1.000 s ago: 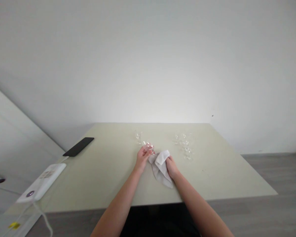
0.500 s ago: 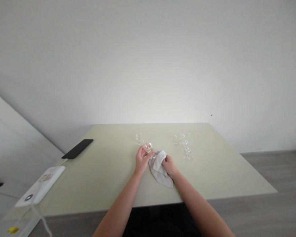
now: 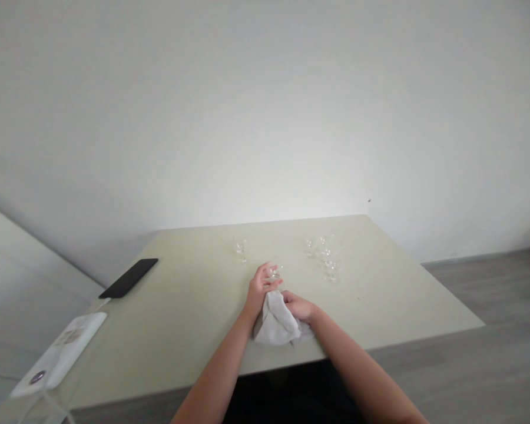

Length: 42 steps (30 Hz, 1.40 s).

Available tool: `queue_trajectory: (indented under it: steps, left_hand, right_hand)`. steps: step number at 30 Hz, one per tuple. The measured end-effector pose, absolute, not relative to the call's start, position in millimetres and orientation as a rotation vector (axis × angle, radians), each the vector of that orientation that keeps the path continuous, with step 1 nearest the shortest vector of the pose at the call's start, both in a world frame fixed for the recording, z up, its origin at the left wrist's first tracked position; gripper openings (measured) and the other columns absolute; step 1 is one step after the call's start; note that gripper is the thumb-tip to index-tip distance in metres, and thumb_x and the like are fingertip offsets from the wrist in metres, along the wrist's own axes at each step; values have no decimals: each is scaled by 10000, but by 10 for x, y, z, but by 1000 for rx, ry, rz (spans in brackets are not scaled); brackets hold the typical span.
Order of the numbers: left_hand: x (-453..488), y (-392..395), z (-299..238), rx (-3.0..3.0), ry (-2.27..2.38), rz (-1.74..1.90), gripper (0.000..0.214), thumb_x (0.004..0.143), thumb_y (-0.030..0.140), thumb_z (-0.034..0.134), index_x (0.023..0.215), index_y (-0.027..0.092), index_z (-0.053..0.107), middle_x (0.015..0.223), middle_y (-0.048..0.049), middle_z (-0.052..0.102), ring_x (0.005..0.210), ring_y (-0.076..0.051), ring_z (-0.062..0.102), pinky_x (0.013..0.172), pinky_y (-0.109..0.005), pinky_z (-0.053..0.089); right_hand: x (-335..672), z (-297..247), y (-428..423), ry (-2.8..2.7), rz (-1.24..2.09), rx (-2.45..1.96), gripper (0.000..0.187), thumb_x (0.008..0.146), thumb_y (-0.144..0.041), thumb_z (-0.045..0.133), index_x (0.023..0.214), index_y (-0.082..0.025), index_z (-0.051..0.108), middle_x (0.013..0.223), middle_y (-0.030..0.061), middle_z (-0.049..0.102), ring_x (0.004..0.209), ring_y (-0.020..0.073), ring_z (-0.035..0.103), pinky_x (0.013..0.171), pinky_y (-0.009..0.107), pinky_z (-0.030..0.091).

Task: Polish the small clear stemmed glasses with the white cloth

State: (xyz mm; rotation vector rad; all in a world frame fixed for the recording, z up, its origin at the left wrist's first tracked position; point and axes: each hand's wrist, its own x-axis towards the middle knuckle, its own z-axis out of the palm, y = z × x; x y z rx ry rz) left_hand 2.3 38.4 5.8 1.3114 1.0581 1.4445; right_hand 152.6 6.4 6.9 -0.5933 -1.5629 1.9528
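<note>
My left hand [image 3: 260, 287] is closed around a small clear drinking glass [image 3: 274, 271], its fingers along the left side of the bowl. The glass is held above the table near its front middle. In my right hand [image 3: 298, 306] is a pale grey-white cloth [image 3: 276, 323], bunched and pinched just below the glass. The cloth hangs down between both wrists. Its contact with the lower part of the glass is hidden by the folds and fingers.
Another clear glass [image 3: 241, 248] stands farther back on the left. Several clear glasses [image 3: 324, 253] cluster at the back right of the pale table [image 3: 181, 318]. A black flat object [image 3: 129, 278] and a white device with a cable [image 3: 62, 353] lie along the left edge.
Both hands have come closer together and shifted slightly, with the cloth now bunched nearer the left wrist. The camera view has also turned a little.
</note>
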Motion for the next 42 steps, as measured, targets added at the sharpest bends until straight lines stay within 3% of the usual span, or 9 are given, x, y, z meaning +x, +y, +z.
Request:
queue_trajectory:
  steps: [3, 7, 10, 14, 20, 27, 35, 42]
  left_hand:
    - [4, 411, -24, 1414, 1162, 1403, 522, 601, 271, 805, 1082, 236, 602, 1064, -74, 697, 923, -234, 653, 753, -329, 509]
    - [-75, 439, -83, 1864, 1421, 1243, 152, 662, 281, 745, 731, 220, 625, 831, -45, 670, 882, -248, 614, 867, -402, 461]
    - [-32, 445, -72, 2188, 1390, 976, 44, 763, 258, 641, 774, 219, 657, 948, -74, 687, 993, -263, 596, 944, -423, 417]
    - [183, 483, -59, 2436, 1220, 701, 327, 821, 269, 586, 1146, 255, 627, 1328, -58, 586, 1240, -255, 486, 1054, -433, 335]
    - [446, 632, -39, 2567, 1016, 521, 566, 825, 406, 613, 1364, 290, 483, 1490, -46, 428, 1372, -274, 349, 1118, -463, 251]
    - [539, 735, -12, 2658, 930, 486, 663, 821, 485, 604, 1427, 303, 407, 1533, -65, 351, 1394, -291, 305, 1139, -482, 196]
    - [591, 787, 1, 2726, 896, 429, 693, 838, 528, 567, 1460, 312, 351, 1540, -60, 344, 1403, -291, 289, 1140, -480, 183]
    - [625, 809, 12, 2723, 907, 445, 721, 824, 555, 574, 1464, 317, 342, 1548, -63, 329, 1408, -296, 282, 1142, -485, 165]
  right_hand:
    - [1522, 71, 66, -1567, 1939, -597, 278, 661, -392, 731, 657, -128, 648, 625, -10, 646, 588, 105, 569, 627, 234, 485]
    - [1520, 86, 45, -1578, 1974, -611, 220, 662, -337, 702, 624, -135, 624, 612, -14, 621, 552, 92, 534, 581, 220, 457]
    - [1531, 61, 38, -1602, 2032, -590, 159, 636, -287, 677, 662, -132, 656, 608, -6, 619, 541, 110, 521, 552, 242, 449]
    - [1550, 2, 59, -1697, 2048, -514, 138, 610, -249, 642, 682, -144, 697, 641, 16, 654, 574, 153, 546, 549, 274, 455]
    - [1570, -1, 55, -1699, 2025, -513, 110, 629, -216, 638, 694, -168, 712, 691, 33, 691, 641, 197, 609, 628, 312, 486]
    - [1567, 79, 15, -1633, 2087, -573, 93, 610, -204, 666, 698, -196, 695, 689, 20, 695, 643, 192, 616, 655, 322, 489]
    - [1543, 35, 32, -1719, 2030, -540, 162, 628, -267, 608, 675, -125, 669, 687, 13, 682, 676, 162, 579, 695, 300, 469]
    - [1561, 34, 8, -1638, 2011, -579, 93, 639, -242, 644, 690, -175, 684, 711, 24, 705, 667, 195, 633, 690, 336, 516]
